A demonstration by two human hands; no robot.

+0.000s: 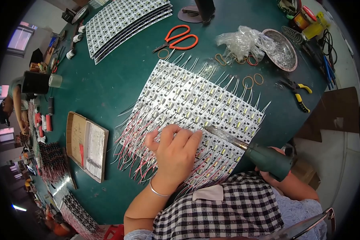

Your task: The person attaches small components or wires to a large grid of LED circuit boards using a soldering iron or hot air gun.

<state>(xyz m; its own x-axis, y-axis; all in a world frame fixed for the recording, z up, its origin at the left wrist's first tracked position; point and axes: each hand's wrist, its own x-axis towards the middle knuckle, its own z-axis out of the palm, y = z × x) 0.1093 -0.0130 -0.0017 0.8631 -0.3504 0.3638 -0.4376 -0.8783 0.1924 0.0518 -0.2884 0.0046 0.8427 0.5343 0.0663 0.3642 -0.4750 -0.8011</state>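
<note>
A white panel of small circuit boards lies tilted on the green table, with many red and white wires sticking out along its left and lower sides. My right hand, partly hidden behind the tool, grips a soldering iron with a thick dark green handle. Its metal tip reaches left onto the middle of the panel. My left hand rests over the panel with curled fingers, the fingertips close to the iron's tip. Whatever they pinch is hidden under the hand.
Left of the panel sits an open cardboard box of wires. Beyond lie orange-handled scissors, stacked panels, a plastic bag and a round dish. Yellow-handled pliers lie at right. Another person sits far left.
</note>
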